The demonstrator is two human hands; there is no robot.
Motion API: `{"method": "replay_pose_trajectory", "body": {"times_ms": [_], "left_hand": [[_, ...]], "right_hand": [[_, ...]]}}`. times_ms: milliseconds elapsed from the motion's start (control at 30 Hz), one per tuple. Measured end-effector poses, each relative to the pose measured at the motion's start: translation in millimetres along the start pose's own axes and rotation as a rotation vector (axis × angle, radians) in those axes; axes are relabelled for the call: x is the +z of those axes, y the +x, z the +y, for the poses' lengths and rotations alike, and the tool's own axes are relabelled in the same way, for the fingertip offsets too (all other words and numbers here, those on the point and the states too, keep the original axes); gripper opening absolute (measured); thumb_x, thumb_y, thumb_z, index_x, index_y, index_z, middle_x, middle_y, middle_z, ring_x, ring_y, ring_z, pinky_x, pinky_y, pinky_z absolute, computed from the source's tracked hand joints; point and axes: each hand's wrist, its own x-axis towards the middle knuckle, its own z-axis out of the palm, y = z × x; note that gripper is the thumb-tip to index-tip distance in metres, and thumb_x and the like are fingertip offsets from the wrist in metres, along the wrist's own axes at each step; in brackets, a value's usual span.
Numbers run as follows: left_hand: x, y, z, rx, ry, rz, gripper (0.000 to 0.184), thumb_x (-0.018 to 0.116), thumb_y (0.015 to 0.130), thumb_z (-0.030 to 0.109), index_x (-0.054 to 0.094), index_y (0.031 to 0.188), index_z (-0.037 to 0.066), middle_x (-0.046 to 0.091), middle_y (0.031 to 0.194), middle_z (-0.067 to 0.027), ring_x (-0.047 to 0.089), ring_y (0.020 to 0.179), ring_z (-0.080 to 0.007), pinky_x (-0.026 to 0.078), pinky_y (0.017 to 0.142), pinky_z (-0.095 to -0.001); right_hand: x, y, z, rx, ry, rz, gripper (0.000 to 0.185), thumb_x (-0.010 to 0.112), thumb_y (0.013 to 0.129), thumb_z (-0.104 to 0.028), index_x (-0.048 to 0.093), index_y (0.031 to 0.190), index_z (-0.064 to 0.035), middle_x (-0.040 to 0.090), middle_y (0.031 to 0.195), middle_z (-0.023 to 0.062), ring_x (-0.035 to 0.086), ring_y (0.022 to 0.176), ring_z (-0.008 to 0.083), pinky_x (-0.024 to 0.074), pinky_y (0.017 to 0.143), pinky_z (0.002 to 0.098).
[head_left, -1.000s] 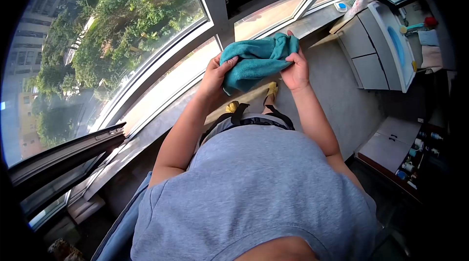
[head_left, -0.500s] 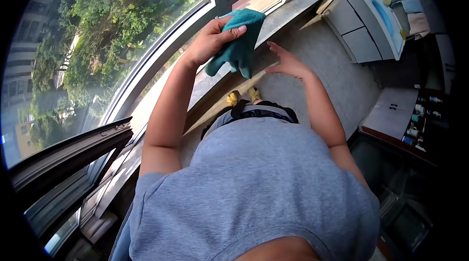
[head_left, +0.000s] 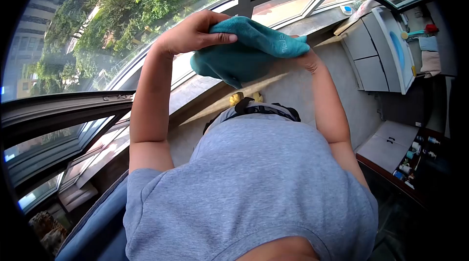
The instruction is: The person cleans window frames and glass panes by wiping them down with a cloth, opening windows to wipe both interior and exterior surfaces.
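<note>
At the upper centre of the frame, a teal cloth (head_left: 244, 58) hangs spread between the two hands, folded over along its top, a pale mark showing near its right end. The left hand (head_left: 195, 34) has its fingers clamped on the cloth's upper left part, thumb on the near side. The right hand (head_left: 309, 60) is at the cloth's right end, mostly covered by it, so whether its fingers are closed cannot be told. The step in hand looks like arranging the cloth in mid-air, in front of the window (head_left: 146, 12) and above the floor (head_left: 293, 92). As a judgement, the next move calls for a firm left pinch, a sure hold at the right end, and even tension so the loose lower edge does not bunch.
</note>
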Motion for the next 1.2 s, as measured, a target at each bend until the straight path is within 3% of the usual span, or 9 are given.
{"method": "replay_pose_trajectory", "body": {"times_ms": [133,233,300,333,467,567,767,1000,1200], "left_hand": [[-18,-12,14,0.061,-0.221,0.007,0.05,0.079,0.093,0.03,0.067,0.128,-0.005,0.075,0.108,-0.0101,0.069,0.099,-0.0133,0.056,0.09,-0.0289],[-19,1,-59,0.322,-1.083,0.061,0.071,0.064,0.097,0.055,0.06,0.136,-0.004,0.069,0.126,-0.0202,0.071,0.112,-0.0317,0.057,0.102,-0.0462],[12,13,-98,0.359,-1.37,0.08,0.087,0.039,0.1,0.073,0.053,0.144,-0.001,0.062,0.138,-0.0228,0.065,0.123,-0.0375,0.051,0.108,-0.0522],[46,21,-80,0.011,-1.253,0.703,0.087,0.036,0.101,0.073,0.049,0.148,0.002,0.058,0.144,-0.0227,0.058,0.132,-0.0377,0.048,0.112,-0.0535],[116,10,-123,0.137,-1.705,0.366,0.099,0.037,0.096,0.081,0.041,0.154,0.0,0.046,0.155,-0.0246,0.046,0.142,-0.041,0.036,0.12,-0.0555],[110,-7,-119,0.122,-1.605,0.363,0.108,0.046,0.092,0.081,0.037,0.154,-0.007,0.042,0.156,-0.0301,0.043,0.145,-0.0427,0.032,0.121,-0.0566],[103,-11,-116,-0.223,-0.848,0.755,0.036,0.078,0.094,0.024,0.069,0.119,0.0,0.075,0.107,-0.0094,0.072,0.097,-0.0165,0.057,0.09,-0.0324],[115,-13,-118,0.033,-0.641,0.929,0.025,0.076,0.096,0.02,0.072,0.114,0.003,0.075,0.102,-0.0035,0.07,0.097,-0.0132,0.054,0.093,-0.0312],[130,-2,-136,-0.007,-0.637,0.931,0.023,0.075,0.097,0.018,0.072,0.115,0.003,0.074,0.103,-0.0016,0.066,0.095,-0.0105,0.051,0.09,-0.0296]], "right_hand": [[-6,-14,-70,0.045,0.079,0.061,0.06,0.081,0.09,-0.021,0.057,0.141,-0.0028,0.065,0.134,0.0088,0.06,0.124,0.0196,0.0472,0.111,0.0382],[-4,4,-91,-0.03,0.599,-0.026,0.091,0.08,0.084,-0.054,0.047,0.148,0.0019,0.06,0.142,0.0164,0.059,0.13,0.03,0.0467,0.113,0.0435],[1,15,-70,-0.004,0.763,-0.066,0.089,0.076,0.09,-0.05,0.039,0.154,-0.0001,0.055,0.148,0.0169,0.055,0.134,0.0308,0.0438,0.116,0.046],[13,15,-68,0.015,0.833,-0.082,0.087,0.077,0.09,-0.046,0.04,0.153,0.001,0.058,0.145,0.0174,0.058,0.131,0.0306,0.0463,0.114,0.0441],[18,2,-43,0.065,0.858,0.088,0.063,0.074,0.095,-0.038,0.055,0.142,-0.001,0.065,0.135,0.0124,0.062,0.124,0.0258,0.0462,0.111,0.0423],[-5,-9,-5,0.073,0.887,0.161,0.051,0.069,0.098,-0.041,0.062,0.132,-0.0041,0.066,0.134,0.015,0.061,0.127,0.0279,0.0452,0.112,0.0436],[-17,-20,0,0.099,0.589,0.199,0.027,0.069,0.101,-0.026,0.071,0.117,-0.0049,0.072,0.119,0.0063,0.067,0.111,0.0186,0.0496,0.104,0.036],[3,-19,-5,-0.093,0.293,0.373,0.031,0.073,0.099,-0.02,0.071,0.122,0.0006,0.072,0.114,0.002,0.063,0.103,0.0109,0.0493,0.095,0.027],[-8,-7,24,0.219,0.286,0.512,0.035,0.071,0.1,-0.023,0.067,0.126,0.0004,0.071,0.119,0.0053,0.066,0.105,0.0133,0.0505,0.096,0.0305]]}}
